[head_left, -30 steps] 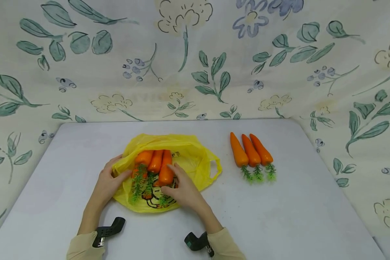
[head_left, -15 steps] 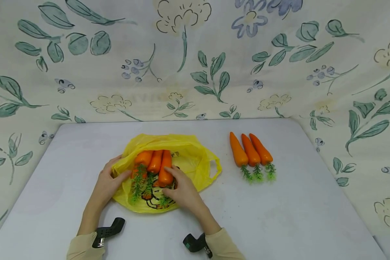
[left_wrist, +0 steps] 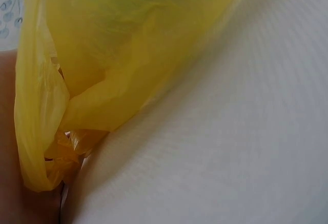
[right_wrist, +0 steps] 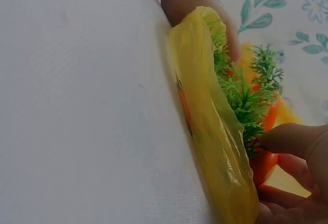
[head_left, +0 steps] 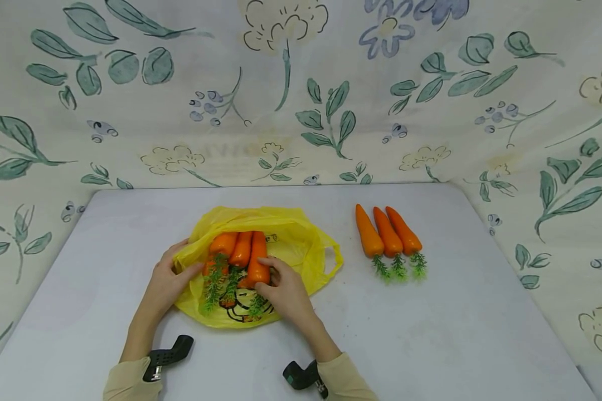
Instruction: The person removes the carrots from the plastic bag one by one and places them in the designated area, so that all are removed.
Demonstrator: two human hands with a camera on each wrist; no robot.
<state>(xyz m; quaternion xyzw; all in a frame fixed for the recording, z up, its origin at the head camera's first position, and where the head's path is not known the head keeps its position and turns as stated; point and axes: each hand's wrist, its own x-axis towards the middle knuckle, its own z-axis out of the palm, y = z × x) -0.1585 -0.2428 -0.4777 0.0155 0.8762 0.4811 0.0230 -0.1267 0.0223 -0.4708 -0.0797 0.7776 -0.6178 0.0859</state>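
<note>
A yellow plastic bag [head_left: 306, 234] lies with its mouth toward me, several orange carrots with feathery green tops inside. My left hand [head_left: 163, 281] holds the bag's left edge, thumb inside the mouth and fingers behind the plastic; the left wrist view mostly shows the bag's folds [left_wrist: 128, 75]. Inside the mouth, my right hand [head_left: 288, 292] pinches the thick end of the rightmost carrot [head_left: 257, 267] between thumb and fingers. The right wrist view shows the thumb [right_wrist: 287, 138] at that carrot [right_wrist: 264, 166], beside the green tops [right_wrist: 246, 101].
Three more carrots [head_left: 388, 234] lie side by side on the white table [head_left: 431, 323], right of the bag, tips pointing away. The bag's handle loop [head_left: 337, 259] sticks out on that side. A floral cloth [head_left: 271, 128] hangs behind the table.
My right hand has shifted slightly around the carrot's thick end, and its thumb has come up against it. The left hand and the bag stay in place.
</note>
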